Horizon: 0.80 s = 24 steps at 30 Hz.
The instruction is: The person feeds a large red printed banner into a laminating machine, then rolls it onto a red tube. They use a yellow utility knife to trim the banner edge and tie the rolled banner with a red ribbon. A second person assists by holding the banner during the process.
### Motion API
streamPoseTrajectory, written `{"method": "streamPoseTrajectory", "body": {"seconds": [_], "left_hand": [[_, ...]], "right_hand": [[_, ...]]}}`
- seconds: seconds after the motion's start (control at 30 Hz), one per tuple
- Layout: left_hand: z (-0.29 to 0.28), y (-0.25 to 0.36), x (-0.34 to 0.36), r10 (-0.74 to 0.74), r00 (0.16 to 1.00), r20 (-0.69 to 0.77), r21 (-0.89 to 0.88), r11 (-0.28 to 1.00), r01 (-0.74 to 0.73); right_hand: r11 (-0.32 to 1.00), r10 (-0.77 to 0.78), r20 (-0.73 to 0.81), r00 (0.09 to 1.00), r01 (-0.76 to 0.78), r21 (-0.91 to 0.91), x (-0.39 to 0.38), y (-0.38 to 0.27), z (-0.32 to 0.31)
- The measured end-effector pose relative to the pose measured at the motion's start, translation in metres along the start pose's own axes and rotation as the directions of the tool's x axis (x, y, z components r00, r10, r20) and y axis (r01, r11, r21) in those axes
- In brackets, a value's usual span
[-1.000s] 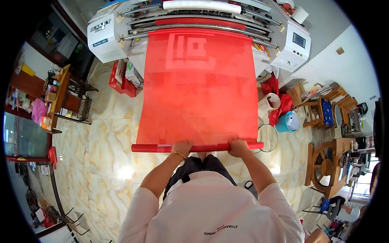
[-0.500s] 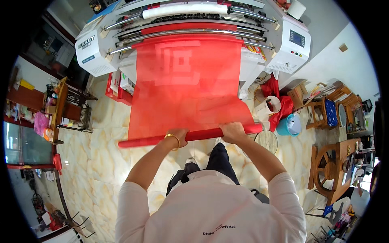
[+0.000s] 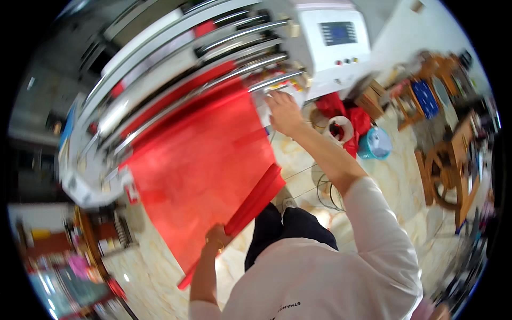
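"White and steel-grey, the machine [image 3: 170,72] is the biggest, slanting across the upper left with a control screen [image 3: 337,33] at its right end. What's next in size?"

"The red sheet [image 3: 202,154]. It comes out from the steel bars [image 3: 274,81] and stretches down toward the person, blurred in places"

"After that?"

"The person's pale shirt [image 3: 320,266] in the lower middle, then the dark trousers [image 3: 293,229], then the roll [image 3: 255,205], the same red, along the sheet's near edge. It lies aslant: one end by the trousers, the other lower and to the left"

"Anything smaller before the hands?"

"A turquoise bucket [image 3: 367,150] with a pale lining, on the floor [image 3: 149,266] to the right, just beside some crumpled red material [image 3: 358,122]"

"And the hands?"

"The left hand [image 3: 215,234] has its grip closed round the roll, part-way along. The right hand [image 3: 284,113] is up by the machine, near the sheet's right edge and well apart from the roll; its grip is loosely spread, but I can't tell whether the fingers [image 3: 281,100] touch the machine"

"Smallest?"

"A gold-coloured bracelet [image 3: 219,245] at the left wrist, then the tiny buttons [image 3: 347,61] below the screen"
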<state>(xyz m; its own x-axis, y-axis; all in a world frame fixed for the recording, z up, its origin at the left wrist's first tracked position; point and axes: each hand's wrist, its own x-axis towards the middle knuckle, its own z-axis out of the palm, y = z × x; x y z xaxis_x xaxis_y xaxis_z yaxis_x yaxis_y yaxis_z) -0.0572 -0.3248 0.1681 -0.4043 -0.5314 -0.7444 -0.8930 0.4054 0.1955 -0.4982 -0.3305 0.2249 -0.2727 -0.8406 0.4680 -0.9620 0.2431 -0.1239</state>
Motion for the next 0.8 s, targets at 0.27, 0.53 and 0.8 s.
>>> {"method": "streamPoseTrajectory", "body": {"seconds": [0.27,0.53,0.8], "left_hand": [[-0.019,0.024,0.084,0.260,0.965,-0.030,0.172,0.952,-0.251],[-0.062,0.092,0.137,0.107,0.967,0.229,0.348,0.919,-0.184],[-0.034,0.112,0.116,0.175,0.958,0.228,0.366,0.896,-0.251]], "right_hand": [[0.996,0.086,0.722,0.687,-0.083,-0.039,0.126,0.075,0.051],[1.000,-0.001,0.534,0.846,0.005,-0.006,0.109,0.074,0.057],[0.904,0.067,-0.289,0.955,0.064,0.422,0.019,0.069,0.089]]}}
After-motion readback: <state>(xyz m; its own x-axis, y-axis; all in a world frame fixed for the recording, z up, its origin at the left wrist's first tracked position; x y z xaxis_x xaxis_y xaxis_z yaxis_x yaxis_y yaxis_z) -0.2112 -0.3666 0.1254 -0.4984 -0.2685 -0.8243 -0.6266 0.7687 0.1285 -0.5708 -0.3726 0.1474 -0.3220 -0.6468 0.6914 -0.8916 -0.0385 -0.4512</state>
